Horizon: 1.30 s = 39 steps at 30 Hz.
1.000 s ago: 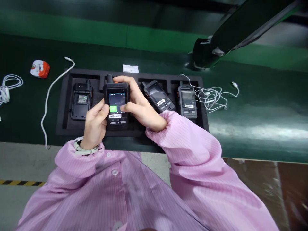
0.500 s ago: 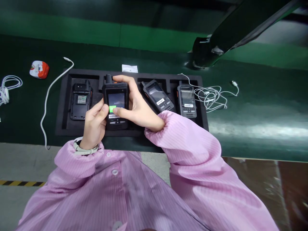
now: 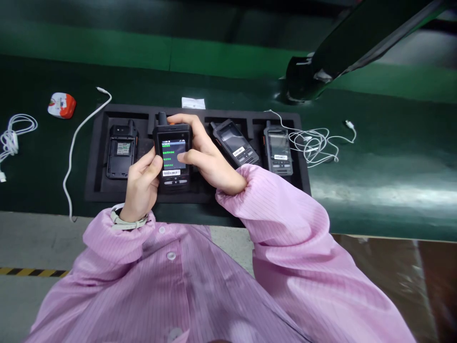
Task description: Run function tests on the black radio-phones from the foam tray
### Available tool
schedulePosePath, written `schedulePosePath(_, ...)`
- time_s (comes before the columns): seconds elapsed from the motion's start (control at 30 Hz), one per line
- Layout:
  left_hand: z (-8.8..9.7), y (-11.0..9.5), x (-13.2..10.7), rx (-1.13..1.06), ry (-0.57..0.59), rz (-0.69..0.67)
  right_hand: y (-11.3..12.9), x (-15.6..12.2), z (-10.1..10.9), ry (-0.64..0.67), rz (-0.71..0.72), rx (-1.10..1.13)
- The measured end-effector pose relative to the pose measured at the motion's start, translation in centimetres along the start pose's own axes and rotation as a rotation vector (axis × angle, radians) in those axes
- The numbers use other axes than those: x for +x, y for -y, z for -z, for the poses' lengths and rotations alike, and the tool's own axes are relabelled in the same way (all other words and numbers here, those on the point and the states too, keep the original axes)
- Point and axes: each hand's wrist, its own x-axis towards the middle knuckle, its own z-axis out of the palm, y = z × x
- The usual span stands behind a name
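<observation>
Between my hands is a black walkie-talkie [image 3: 173,166] with a stubby antenna, its lit screen showing lines of green text. My left hand [image 3: 143,183] grips its lower left side. Around its right side and top curl the fingers of my right hand [image 3: 205,157], the thumb over the right part of the screen. Below the held device lies a black foam tray [image 3: 96,190]. In it are a walkie-talkie with its back open [image 3: 121,155] at left, a tilted walkie-talkie [image 3: 234,142] right of my hand, and another walkie-talkie [image 3: 278,148] at the right end.
A white cable [image 3: 73,143] runs left of the tray, near a red and white box [image 3: 62,105] and a coiled white cable [image 3: 10,138]. Another tangled white cable [image 3: 317,145] lies at right. A small white packet [image 3: 193,103] sits behind the tray. A dark post [image 3: 307,78] rises at the back.
The screen has gone from a dark display with a bright green block to a list of green text lines. My right thumb has moved up and right on it.
</observation>
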Motion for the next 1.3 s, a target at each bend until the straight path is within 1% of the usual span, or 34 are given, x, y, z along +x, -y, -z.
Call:
schedulePosePath(0.1, 0.1, 0.1, 0.0, 0.016, 0.01, -0.013, 0.0, 0.0, 0.0, 0.003, 0.002, -0.003)
schedulePosePath(0.2, 0.3, 0.2, 0.0, 0.053, 0.032, -0.031, 0.0, 0.0, -0.1, -0.024, 0.012, -0.004)
schedulePosePath(0.37, 0.3, 0.2, 0.0, 0.017, 0.002, -0.018, 0.1, 0.0, -0.1, -0.042, 0.01, -0.042)
schedulePosePath(0.47, 0.3, 0.2, 0.0, 0.003, 0.002, -0.016, 0.0, 0.0, -0.1, -0.022, 0.004, -0.01)
schedulePosePath(0.53, 0.3, 0.2, 0.0, 0.016, 0.019, -0.026, 0.1, 0.0, -0.1, -0.001, 0.002, 0.014)
schedulePosePath(0.67, 0.5, 0.3, 0.1, 0.067, 0.064, -0.065, 0.2, 0.0, -0.1, 0.003, 0.006, 0.015)
schedulePosePath(0.83, 0.7, 0.6, 0.3, 0.09, 0.081, -0.091, -0.5, 0.0, -0.1, 0.011, -0.022, 0.101)
schedulePosePath(0.9, 0.7, 0.6, 0.4, 0.083, 0.072, -0.115, -0.8, 0.1, -0.2, 0.007, -0.057, 0.122)
schedulePosePath(1.0, 0.7, 0.7, 0.5, 0.08, 0.047, -0.176, -0.7, 0.2, -0.3, 0.067, -0.127, 0.109)
schedulePosePath(1.07, 0.6, 0.8, 0.6, 0.08, 0.036, -0.216, -0.4, 0.2, -0.3, 0.123, -0.149, 0.053)
schedulePosePath(1.17, 0.7, 0.8, 0.5, 0.091, 0.025, -0.246, -0.1, 0.2, -0.3, 0.161, -0.141, -0.046)
schedulePosePath(1.3, 0.9, 1.0, 0.6, 0.148, 0.007, -0.294, -0.3, 0.2, -0.2, 0.179, -0.106, -0.093)
